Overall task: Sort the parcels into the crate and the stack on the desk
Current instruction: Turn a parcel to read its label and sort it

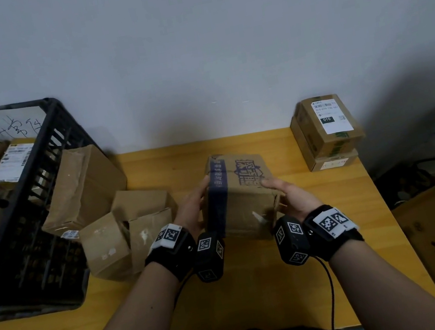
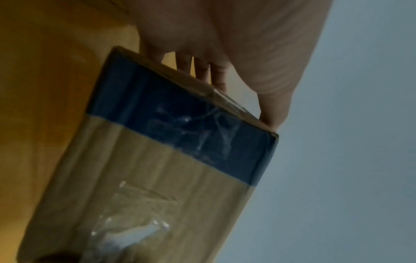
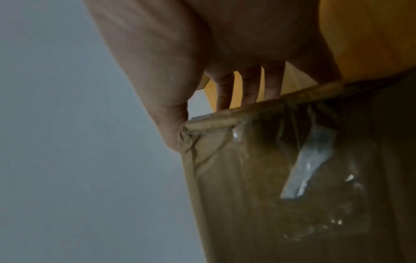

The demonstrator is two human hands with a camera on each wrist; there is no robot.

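Item, blue-printed box (image 1: pixel 239 190): I hold it over the middle of the desk (image 1: pixel 275 285), left hand (image 1: pixel 193 207) flat on its left side, right hand (image 1: pixel 288 196) flat on its right, fingers straight on both. Crate (image 1: pixel 37 173), far left, holds labelled parcels; three plain boxes (image 1: pixel 122 228) lie beside it. Stack (image 1: pixel 326 131), two boxes, back right corner.

Both bare forearms reach forward side by side, each wrist strapped with a black camera band. The left hand (image 1: pixel 193 208) and right hand (image 1: pixel 293 195) face each other, palms inward, fingers (image 1: pixel 272 184) extended nearly straight.
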